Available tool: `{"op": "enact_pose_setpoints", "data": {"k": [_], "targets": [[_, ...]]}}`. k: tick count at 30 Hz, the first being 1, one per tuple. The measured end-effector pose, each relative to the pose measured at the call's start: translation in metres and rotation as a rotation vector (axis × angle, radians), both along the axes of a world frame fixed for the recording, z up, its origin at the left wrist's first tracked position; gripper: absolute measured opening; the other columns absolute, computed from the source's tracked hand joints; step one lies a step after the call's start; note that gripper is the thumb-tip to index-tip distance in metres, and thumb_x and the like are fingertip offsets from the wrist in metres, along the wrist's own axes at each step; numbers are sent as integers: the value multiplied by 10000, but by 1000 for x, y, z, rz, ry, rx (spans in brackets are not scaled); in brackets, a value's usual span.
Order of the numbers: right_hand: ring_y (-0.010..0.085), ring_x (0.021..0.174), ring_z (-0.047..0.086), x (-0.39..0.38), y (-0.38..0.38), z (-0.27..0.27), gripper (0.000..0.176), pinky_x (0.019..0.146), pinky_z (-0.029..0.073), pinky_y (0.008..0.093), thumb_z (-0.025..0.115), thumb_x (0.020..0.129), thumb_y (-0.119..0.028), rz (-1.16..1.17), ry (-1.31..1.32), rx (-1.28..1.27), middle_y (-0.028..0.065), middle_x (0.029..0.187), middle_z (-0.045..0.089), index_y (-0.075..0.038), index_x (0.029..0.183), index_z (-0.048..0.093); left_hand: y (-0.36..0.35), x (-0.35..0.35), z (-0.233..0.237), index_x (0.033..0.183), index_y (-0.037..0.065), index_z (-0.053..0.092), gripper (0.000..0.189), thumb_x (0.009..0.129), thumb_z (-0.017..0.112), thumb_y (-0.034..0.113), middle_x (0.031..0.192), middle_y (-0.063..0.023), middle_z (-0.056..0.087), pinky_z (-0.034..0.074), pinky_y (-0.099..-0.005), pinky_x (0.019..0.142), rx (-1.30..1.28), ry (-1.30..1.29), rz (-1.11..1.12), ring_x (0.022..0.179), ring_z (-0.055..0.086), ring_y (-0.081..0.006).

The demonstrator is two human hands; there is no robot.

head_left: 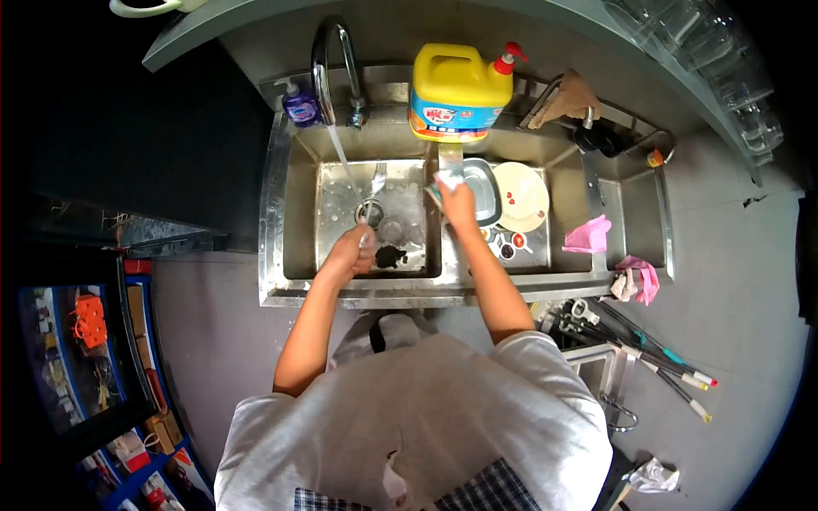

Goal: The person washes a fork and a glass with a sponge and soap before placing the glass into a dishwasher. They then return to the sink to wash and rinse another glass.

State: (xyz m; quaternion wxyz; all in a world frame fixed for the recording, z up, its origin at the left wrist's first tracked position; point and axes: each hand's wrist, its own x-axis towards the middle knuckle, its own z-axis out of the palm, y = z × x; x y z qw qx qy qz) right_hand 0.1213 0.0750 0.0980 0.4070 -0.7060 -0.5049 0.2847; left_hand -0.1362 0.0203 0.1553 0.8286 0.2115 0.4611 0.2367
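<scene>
My left hand (348,253) is in the left sink basin (328,183), under the water running from the tap (320,68). Its fingers are curled around something thin and shiny that I cannot make out. Over the divider between the basins, my right hand (458,204) is closed on a sponge (448,180) with a green edge and white suds. A fork (379,176) lies in the left basin near the drain, and a dark clump (390,256) sits close to my left hand. Right of my right hand are a grey rectangular container (484,192) and a cream plate (522,192).
Behind the divider stands a yellow detergent jug (456,89) with a red pump. A purple soap bottle (300,106) is beside the tap. Small cups (509,249) sit in the middle basin; pink cloths (588,234) hang farther right. Glasses line a shelf (673,94) above.
</scene>
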Motion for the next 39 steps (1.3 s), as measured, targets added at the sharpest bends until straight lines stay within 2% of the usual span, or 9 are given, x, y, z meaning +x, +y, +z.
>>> {"op": "enact_pose_setpoints", "data": {"k": [4, 9, 13, 16, 21, 24, 32, 36, 39], "targets": [[402, 909, 569, 24, -28, -22, 415, 763, 471, 445, 680, 763, -331, 186, -641, -174, 238, 964, 581, 7, 993, 605, 11, -13, -30, 747, 127, 443, 400, 965, 336, 445, 517, 43, 291, 149, -237, 362, 24, 119, 128, 407, 235, -70], [395, 1102, 429, 11, -42, -1, 703, 935, 364, 485, 730, 689, -386, 129, -566, -323, 193, 1206, 436, -89, 1268, 464, 36, -20, -54, 781, 97, 469, 279, 965, 422, 301, 553, 33, 338, 217, -236, 392, 48, 17, 215, 428, 276, -83], [379, 1051, 466, 3, -32, 25, 547, 874, 392, 469, 701, 738, -341, -2, -703, -59, 209, 1148, 472, -43, 1160, 524, 54, -25, -57, 825, 69, 492, 229, 960, 434, 244, 559, 18, 348, 260, -253, 422, 126, -60, 156, 445, 309, -98], [357, 948, 541, -22, 5, 13, 466, 831, 434, 432, 682, 771, -304, 55, -300, 60, 207, 1014, 557, -19, 1112, 543, 67, -26, -59, 866, 52, 515, 192, 954, 435, 203, 563, 8, 354, 265, -251, 426, 224, -33, 169, 452, 324, -102], [176, 689, 592, -138, 63, -14, 278, 598, 478, 297, 562, 895, -276, 368, 1042, -296, 118, 928, 633, -49, 1052, 536, 87, -33, -64, 847, 23, 534, 191, 919, 392, 128, 562, -8, 390, 309, -258, 448, 213, -141, 96, 442, 363, -114], [165, 597, 539, -180, 91, -40, 223, 497, 417, 283, 524, 914, -293, -36, 1362, -285, 63, 752, 579, -75, 959, 542, 99, -39, -78, 804, 19, 541, 226, 919, 392, 145, 590, -33, 468, 353, -273, 465, 401, 102, -26, 474, 437, -137], [122, 441, 377, -195, 106, -60, 300, 383, 262, 261, 460, 942, -297, 29, 1245, -431, 6, 592, 432, -81, 738, 503, 114, -60, -97, 816, 21, 562, 293, 956, 452, 254, 631, -57, 518, 456, -298, 529, 248, 98, -34, 535, 513, -152], [164, 534, 498, -191, 121, -98, 240, 461, 399, 282, 445, 925, -136, 254, 814, 48, 50, 653, 509, -22, 726, 516, 115, -62, -128, 806, 33, 553, 286, 954, 449, 255, 619, -43, 496, 449, -291, 510, 449, 193, -54, 520, 494, -142], [181, 566, 530, -178, 106, -67, 218, 505, 454, 311, 445, 930, -129, 149, 905, -22, 67, 666, 535, 6, 781, 528, 113, -60, -133, 778, 43, 533, 276, 949, 441, 239, 605, -33, 475, 411, -283, 476, 498, 212, -108, 508, 471, -130]]}}
